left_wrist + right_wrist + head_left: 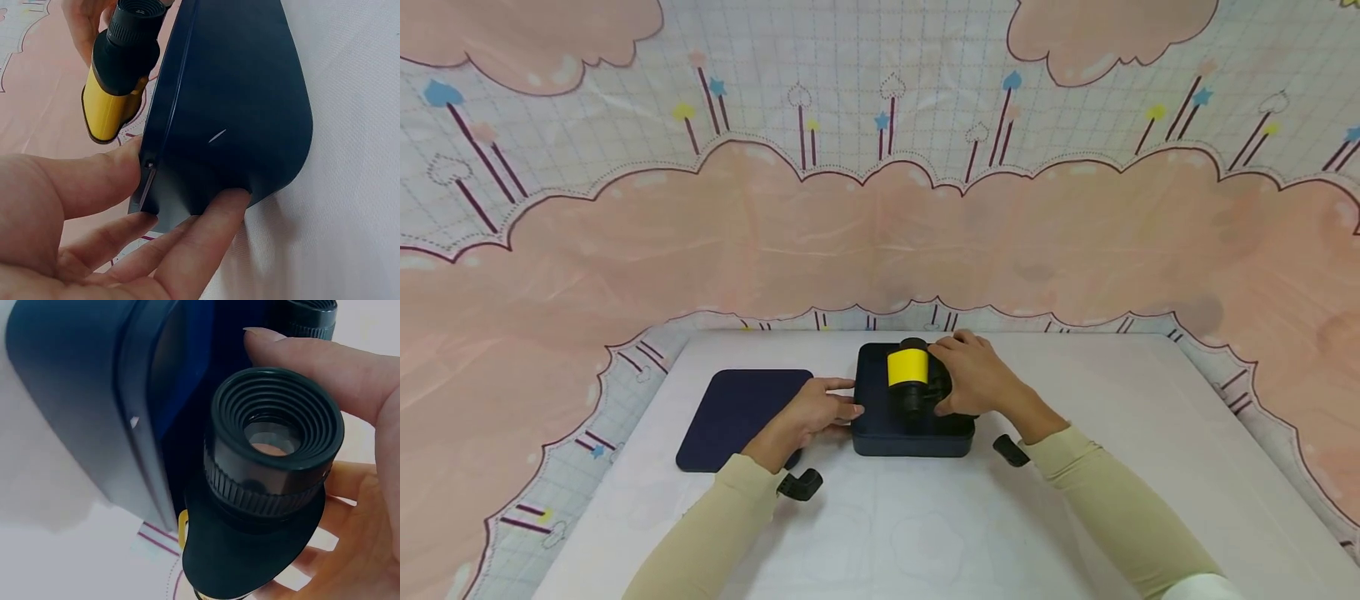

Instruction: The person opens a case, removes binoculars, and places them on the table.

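A dark blue box [913,446] with rounded corners stands on the table, its open side up. Yellow-and-black binoculars [908,367] are over its opening; whether they touch the inside cannot be told. My right hand [981,375] grips the binoculars from the right. In the right wrist view, the thumb lies beside a black ridged eyepiece [275,481], and the other fingers are behind the barrel. At the box's left side, my left hand [820,412] holds the wall. The left wrist view shows its thumb at the rim and bent fingertips against the box side [250,94].
A flat dark blue lid [737,408] lies on the white table [880,525] left of the box, partly under the left forearm. Black wrist mounts [801,485] jut out beneath both wrists. A patterned pink cloth [850,233] hangs behind the table.
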Available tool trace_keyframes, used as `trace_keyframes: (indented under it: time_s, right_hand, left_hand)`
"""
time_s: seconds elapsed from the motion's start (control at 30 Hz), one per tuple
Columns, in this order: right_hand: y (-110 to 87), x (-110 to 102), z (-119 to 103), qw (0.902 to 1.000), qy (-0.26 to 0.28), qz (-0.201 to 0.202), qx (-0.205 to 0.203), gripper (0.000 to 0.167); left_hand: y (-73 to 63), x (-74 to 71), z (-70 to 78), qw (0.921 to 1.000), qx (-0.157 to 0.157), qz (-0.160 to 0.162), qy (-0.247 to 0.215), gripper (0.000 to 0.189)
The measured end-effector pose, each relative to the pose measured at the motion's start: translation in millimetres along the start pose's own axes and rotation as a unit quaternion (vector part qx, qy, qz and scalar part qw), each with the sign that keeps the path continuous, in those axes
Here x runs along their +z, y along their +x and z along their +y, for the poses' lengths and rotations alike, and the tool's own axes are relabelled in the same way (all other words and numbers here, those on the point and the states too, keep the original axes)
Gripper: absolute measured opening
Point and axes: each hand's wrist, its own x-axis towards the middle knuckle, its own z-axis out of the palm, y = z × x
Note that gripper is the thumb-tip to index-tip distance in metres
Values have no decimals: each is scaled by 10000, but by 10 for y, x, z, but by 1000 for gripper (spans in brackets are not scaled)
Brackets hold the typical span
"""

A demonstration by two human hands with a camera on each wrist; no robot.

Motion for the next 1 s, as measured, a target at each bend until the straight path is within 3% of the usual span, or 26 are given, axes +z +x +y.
trace_keyframes:
  time_s: [0.4, 1.0]
  right_hand:
    - [-92, -66, 136, 10000, -7, 27, 29, 95]
    - [-258, -126, 346, 9999, 33, 158, 46, 91]
  left_hand:
    - [-1, -8, -13, 9996, 184, -164, -111, 68]
    - [-1, -12, 0, 9998, 115, -161, -96, 67]
